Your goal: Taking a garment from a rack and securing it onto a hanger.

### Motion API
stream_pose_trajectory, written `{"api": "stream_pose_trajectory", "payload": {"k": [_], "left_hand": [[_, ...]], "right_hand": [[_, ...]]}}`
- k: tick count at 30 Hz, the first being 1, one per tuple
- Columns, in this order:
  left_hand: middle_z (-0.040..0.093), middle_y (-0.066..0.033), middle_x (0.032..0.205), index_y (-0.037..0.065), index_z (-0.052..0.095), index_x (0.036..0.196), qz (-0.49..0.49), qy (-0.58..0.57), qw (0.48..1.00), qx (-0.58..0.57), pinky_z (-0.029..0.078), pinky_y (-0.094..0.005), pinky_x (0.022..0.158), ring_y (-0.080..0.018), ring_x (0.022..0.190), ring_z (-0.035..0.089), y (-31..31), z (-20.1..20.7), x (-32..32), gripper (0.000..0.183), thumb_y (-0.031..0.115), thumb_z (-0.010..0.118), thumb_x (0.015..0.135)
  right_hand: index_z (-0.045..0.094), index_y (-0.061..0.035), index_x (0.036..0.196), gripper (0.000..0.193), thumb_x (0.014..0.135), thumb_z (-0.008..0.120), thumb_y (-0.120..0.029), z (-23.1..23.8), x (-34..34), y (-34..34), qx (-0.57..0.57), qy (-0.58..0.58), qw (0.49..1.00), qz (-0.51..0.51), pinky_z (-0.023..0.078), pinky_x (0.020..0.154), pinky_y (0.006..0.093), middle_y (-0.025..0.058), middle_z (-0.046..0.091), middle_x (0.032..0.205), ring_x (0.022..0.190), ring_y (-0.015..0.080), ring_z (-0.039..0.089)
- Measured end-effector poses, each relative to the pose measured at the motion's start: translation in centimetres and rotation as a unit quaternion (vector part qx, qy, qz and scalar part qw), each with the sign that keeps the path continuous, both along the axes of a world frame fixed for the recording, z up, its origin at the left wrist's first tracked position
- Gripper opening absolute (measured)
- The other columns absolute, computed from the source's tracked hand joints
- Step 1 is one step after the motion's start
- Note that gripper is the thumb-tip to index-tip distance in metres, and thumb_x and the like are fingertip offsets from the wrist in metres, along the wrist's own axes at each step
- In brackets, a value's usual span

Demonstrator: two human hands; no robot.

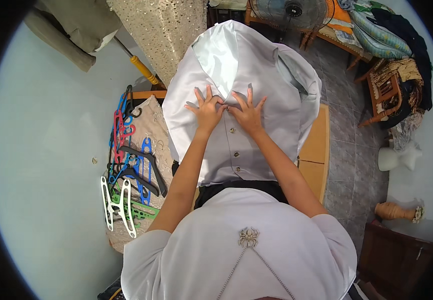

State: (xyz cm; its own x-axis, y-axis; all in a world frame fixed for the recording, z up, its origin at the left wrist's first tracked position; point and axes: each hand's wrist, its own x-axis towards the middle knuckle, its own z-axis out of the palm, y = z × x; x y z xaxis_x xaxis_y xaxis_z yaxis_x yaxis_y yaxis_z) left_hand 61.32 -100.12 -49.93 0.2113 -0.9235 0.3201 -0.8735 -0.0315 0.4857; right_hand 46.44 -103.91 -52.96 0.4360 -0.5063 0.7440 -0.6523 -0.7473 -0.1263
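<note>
Left grip and right grip, both pinched narrow, hold the vest mid-front; it lies beneath them on the table.

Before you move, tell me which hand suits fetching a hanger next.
Probably the left hand. The hangers lie on that side, beside its forearm, while the right hand would likely have to reach across the left arm. Both hands are on the vest front.

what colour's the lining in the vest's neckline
The lining is shiny, pale greenish-white; best in the head view.
</note>
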Motion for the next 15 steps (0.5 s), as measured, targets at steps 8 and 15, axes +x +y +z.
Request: {"api": "stream_pose_trajectory", "payload": {"k": [8,15], "left_hand": [[0.044,-0.0144,0.132,0.017,0.058,0.085,0.036,0.007,0.996,-0.08,-0.008,-0.0794,0.079,-0.0505,0.129,0.014,-0.4,-0.6,-0.8,0.008,0.022,0.059,0.078],[0.039,-0.0205,0.134,0.018,0.059,0.084,-0.004,0.076,0.996,-0.056,-0.009,-0.0784,0.08,-0.0529,0.129,0.007,-0.4,0.5,-1.0,0.01,0.027,0.059,0.08]], "right_hand": [[0.064,-0.0269,0.078,0.003,0.076,0.063,-0.029,0.3,0.7,-0.1,-0.013,0.016,0.999,-0.028,-0.001,0.089,0.0769,-0.0093,0.044,0.129,0.13,0.0347,0.025],[0.057,-0.0173,0.071,0.016,0.079,0.058,-0.031,1.5,1.2,-0.1,0.039,0.004,0.998,-0.051,0.0,0.086,0.0793,-0.0046,0.044,0.129,0.13,0.0334,0.024]]}}
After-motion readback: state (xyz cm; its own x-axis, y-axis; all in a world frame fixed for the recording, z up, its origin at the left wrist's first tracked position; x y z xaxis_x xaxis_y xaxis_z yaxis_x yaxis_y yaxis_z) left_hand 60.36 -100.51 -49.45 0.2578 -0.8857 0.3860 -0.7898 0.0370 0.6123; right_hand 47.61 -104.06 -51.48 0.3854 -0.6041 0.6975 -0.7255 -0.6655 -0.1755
